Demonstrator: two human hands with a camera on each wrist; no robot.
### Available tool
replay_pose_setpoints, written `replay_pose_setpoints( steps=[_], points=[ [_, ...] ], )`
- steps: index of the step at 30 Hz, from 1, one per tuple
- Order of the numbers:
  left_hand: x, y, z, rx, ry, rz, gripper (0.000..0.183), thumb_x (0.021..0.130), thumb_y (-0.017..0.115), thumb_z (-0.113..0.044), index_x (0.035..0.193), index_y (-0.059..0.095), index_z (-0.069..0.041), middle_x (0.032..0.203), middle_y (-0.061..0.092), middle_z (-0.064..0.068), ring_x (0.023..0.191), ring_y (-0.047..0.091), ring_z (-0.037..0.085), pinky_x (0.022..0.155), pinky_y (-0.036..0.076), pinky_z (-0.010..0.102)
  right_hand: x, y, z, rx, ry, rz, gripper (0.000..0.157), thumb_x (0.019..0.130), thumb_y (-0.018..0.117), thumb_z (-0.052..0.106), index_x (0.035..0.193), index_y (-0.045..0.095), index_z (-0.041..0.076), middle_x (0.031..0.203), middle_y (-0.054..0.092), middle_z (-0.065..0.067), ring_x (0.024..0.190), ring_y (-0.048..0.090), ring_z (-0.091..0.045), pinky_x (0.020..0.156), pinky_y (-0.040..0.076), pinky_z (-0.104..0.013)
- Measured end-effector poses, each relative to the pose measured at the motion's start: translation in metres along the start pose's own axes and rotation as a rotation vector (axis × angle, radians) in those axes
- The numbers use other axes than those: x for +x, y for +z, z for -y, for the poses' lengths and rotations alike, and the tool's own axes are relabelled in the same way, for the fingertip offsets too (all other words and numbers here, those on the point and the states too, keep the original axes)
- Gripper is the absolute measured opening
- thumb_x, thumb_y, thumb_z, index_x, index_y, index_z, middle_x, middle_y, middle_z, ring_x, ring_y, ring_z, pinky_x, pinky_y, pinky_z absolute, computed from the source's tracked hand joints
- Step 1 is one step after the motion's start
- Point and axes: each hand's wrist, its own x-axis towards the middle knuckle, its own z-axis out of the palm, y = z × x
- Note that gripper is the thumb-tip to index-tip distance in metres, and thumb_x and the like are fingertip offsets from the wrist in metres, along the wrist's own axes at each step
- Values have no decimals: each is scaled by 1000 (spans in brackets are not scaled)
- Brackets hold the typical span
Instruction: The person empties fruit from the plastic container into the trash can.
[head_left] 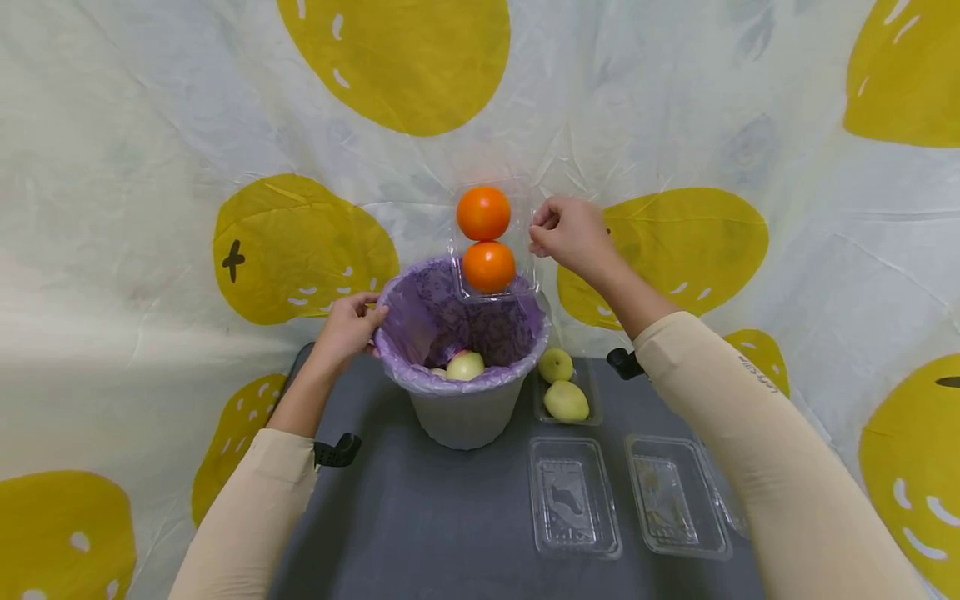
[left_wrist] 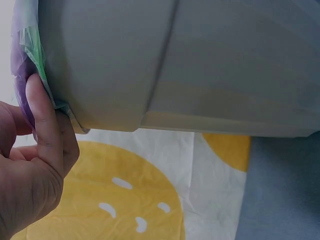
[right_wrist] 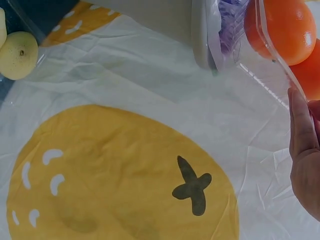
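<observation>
My right hand [head_left: 573, 237] pinches the right edge of a transparent plastic tray [head_left: 522, 218]. Two oranges [head_left: 483, 213] lie in the tray, one above the other as the head view sees them. The tray is above the far part of a pale bin [head_left: 465, 418] with a purple bag [head_left: 406, 321] folded over its rim. At the bin's left side my left hand [head_left: 347, 329] grips the rim and bag, its fingers outside in the left wrist view. Inside the bin is a pale yellow fruit [head_left: 466, 366]; what lies under it is hidden.
Right of the bin, a transparent tray [head_left: 595, 408] bears two yellow-green fruits [head_left: 566, 402]. Nearer on the dark grey table [head_left: 427, 525] lie two more trays [head_left: 576, 500], and another [head_left: 726, 492] is partly behind the right sleeve. A fruit-printed cloth [head_left: 150, 225] hangs behind.
</observation>
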Motion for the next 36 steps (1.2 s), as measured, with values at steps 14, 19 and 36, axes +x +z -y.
replay_pose_setpoints(
  steps=[14, 19, 36],
  points=[
    [0, -1, 2, 4, -24, 1, 48, 108, 54, -19, 150, 48, 3, 89, 49, 7, 54, 57, 11, 47, 58, 28, 7, 12, 1, -70, -59, -97, 11, 98, 68, 14, 96, 68, 3, 90, 76, -15, 74, 73, -22, 61, 55, -14],
    [-2, -1, 1, 4, -18, -3, 48, 108, 55, -18, 150, 47, 4, 89, 49, 7, 54, 58, 10, 46, 58, 27, 9, 17, 3, -66, -95, -134, 10, 98, 68, 12, 95, 68, 2, 90, 75, -15, 76, 74, -24, 62, 58, -16],
    [-2, -1, 4, 3, -11, -10, 44, 108, 55, -18, 147, 51, 2, 92, 51, 10, 57, 60, 12, 49, 60, 29, 10, 27, 11, -35, -76, -186, 10, 99, 64, 12, 93, 67, 4, 88, 74, -13, 72, 71, -21, 61, 58, -20]
  ],
)
